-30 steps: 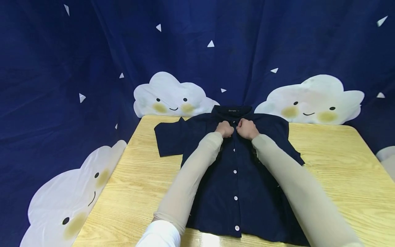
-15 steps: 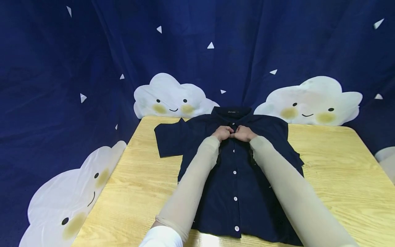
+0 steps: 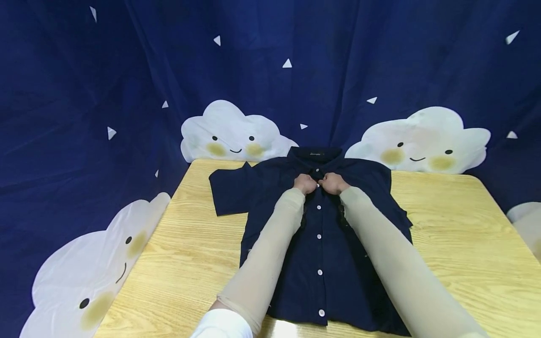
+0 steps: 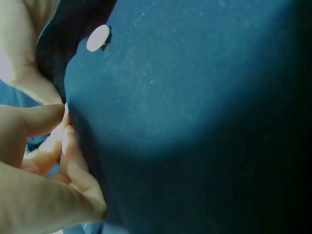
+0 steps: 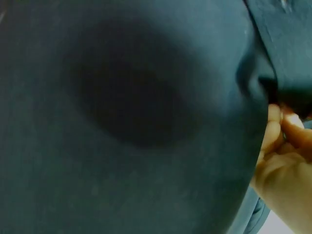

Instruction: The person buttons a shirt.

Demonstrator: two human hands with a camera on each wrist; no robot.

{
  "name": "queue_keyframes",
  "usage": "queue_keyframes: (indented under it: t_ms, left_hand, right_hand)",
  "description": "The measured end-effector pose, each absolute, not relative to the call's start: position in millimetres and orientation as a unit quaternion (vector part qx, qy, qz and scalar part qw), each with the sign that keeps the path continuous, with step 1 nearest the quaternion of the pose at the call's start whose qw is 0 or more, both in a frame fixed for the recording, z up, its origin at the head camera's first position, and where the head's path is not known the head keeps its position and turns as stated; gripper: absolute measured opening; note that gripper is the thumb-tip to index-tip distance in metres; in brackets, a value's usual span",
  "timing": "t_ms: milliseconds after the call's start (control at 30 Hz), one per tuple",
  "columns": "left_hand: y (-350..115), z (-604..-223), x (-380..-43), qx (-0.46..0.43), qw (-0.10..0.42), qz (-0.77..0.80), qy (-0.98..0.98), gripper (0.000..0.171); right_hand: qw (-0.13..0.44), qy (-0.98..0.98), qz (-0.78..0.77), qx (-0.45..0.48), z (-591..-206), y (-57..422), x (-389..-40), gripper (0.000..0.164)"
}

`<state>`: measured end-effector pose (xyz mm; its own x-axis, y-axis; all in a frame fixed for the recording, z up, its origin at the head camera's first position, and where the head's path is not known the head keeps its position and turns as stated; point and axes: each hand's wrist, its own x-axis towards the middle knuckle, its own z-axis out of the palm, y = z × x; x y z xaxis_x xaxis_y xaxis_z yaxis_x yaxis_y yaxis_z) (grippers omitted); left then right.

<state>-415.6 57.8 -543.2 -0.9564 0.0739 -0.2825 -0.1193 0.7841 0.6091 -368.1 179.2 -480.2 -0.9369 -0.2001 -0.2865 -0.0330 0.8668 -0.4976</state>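
A dark navy short-sleeved shirt point(image 3: 287, 263) lies spread out, collar away from me, with pale buttons down its front. Near the collar, my left hand point(image 3: 305, 183) pinches the front edge of the shirt. My right hand point(image 3: 334, 183) pinches the cloth just across from it. Between the hands shows a small button point(image 3: 318, 186). In the left wrist view, the left thumb and fingers point(image 4: 45, 119) meet at the cloth edge, below another button point(image 4: 98, 38). The right fingers point(image 5: 273, 129) pinch the shirt edge in the right wrist view; their exact hold is partly hidden.
The shirt lies on a wooden table point(image 3: 190, 244). Behind stands a dark blue curtain point(image 3: 253, 56) with white triangles and smiling clouds point(image 3: 236, 131). Both forearms wear beige sleeves point(image 3: 262, 263) and cross over the shirt's lower part.
The hands were apart near the top button, then met slightly lower. Now they are a little apart again, with a button showing between them.
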Motion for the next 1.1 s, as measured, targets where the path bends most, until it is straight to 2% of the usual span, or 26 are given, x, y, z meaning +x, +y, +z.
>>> queue_keyframes:
  t_ms: [167,400,600,767,867,967,1100]
  left_hand:
    - [62,-494,-377,-0.096,0.149,0.305,0.936,0.029]
    - [64,-483,-361,-0.126,0.107,0.321,0.932,0.040]
    - [63,-486,-364,-0.136,0.137,0.362,0.912,0.027]
    - [64,-513,-388,-0.138,0.151,0.401,0.893,0.023]
    - [68,-524,-398,-0.128,0.161,0.369,0.906,0.030]
    - [73,-565,-431,-0.073,0.157,0.302,0.937,0.032]
    - [78,-622,-475,0.016,0.144,0.217,0.965,0.034]
  right_hand:
    - [0.159,0.947,-0.272,-0.056,-482,181,-367,0.039]
    - [0.172,0.926,-0.332,-0.051,-484,189,-370,0.033]
    - [0.157,0.924,-0.346,-0.044,-489,192,-367,0.033]
    - [0.101,0.937,-0.332,-0.029,-492,185,-361,0.032]
    - [0.076,0.946,-0.315,-0.018,-490,182,-358,0.034]
    - [0.076,0.946,-0.314,-0.021,-487,181,-356,0.033]
    - [0.104,0.936,-0.336,-0.023,-487,181,-356,0.030]
